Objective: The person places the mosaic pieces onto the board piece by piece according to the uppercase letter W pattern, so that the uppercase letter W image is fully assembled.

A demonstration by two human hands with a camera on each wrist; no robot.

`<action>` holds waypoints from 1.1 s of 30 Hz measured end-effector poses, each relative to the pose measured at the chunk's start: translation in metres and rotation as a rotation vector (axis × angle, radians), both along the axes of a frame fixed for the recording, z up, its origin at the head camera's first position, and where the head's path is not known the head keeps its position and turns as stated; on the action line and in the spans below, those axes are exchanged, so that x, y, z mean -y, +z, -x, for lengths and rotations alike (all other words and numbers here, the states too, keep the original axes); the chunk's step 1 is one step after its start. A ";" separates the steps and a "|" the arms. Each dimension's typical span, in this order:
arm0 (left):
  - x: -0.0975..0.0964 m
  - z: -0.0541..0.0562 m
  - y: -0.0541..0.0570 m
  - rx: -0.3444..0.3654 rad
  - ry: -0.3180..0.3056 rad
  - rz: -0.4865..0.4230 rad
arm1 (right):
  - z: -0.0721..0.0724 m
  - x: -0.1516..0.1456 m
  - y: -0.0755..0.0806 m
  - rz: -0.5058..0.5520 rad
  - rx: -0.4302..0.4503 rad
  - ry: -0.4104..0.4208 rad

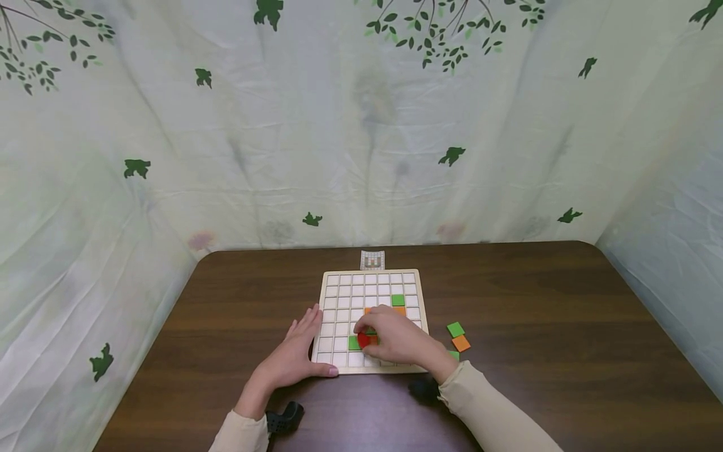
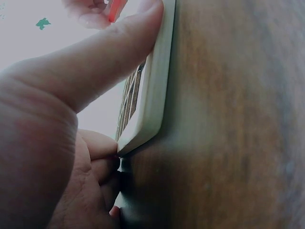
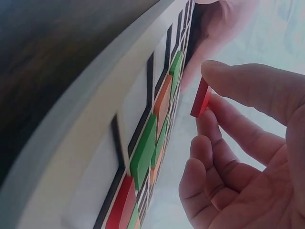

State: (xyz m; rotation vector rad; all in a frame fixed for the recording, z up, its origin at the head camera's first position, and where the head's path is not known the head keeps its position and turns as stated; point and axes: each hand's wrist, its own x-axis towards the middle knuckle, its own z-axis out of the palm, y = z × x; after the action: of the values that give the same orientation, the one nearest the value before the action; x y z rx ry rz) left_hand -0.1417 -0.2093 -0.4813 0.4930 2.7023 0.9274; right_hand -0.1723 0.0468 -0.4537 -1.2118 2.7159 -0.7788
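Observation:
A pale-rimmed grid board lies on the table. My right hand is over its lower middle, pinching a red square tile between thumb and fingers. The right wrist view shows that tile tilted and apart from the board. Green and orange tiles sit in several cells, and another red tile lies in the board near its edge. My left hand rests along the left side with fingers extended, its thumb on the front left corner. The right hand hides some cells in the head view.
Right of the board lie a loose green tile, an orange tile and another green tile, partly hidden by the right wrist. A small printed card stands behind the board. A leaf-patterned curtain borders the dark wooden table.

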 end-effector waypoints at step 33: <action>0.001 0.002 -0.003 -0.015 -0.011 0.009 | 0.015 0.046 -0.008 -0.050 0.062 0.035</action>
State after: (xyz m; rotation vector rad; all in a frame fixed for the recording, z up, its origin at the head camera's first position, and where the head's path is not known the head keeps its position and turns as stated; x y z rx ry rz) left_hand -0.1435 -0.2105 -0.4839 0.5146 2.7132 0.9112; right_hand -0.1871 0.0008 -0.4618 -1.2013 2.6412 -0.7277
